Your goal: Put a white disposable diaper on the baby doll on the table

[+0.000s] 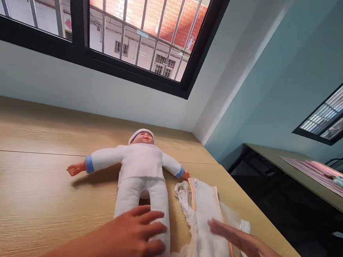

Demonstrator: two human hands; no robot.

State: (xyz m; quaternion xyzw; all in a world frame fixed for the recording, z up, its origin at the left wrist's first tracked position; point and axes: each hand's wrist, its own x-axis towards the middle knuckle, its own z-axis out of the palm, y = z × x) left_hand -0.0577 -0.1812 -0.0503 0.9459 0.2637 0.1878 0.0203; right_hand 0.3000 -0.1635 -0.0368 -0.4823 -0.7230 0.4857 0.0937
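Observation:
A baby doll [141, 161] in a white suit with blue cuffs and a white cap lies on its back on a light wood table [41, 135], arms spread. My left hand [134, 233] rests on the doll's thigh, its fingers spread and holding nothing. To the doll's right lies a crumpled white cloth garment [204, 221] with tan edging, its lower end cut off by the picture. My right hand [240, 243] hovers at the garment's lower right, fingers apart, touching it or just above it; I cannot tell which.
The table's far edge meets a pale wall under a dark-framed barred window [83, 52]. The near right table edge drops to a dark floor. Beyond it stands a second table [275, 161] with a pink mat [318, 174] and a small object on it.

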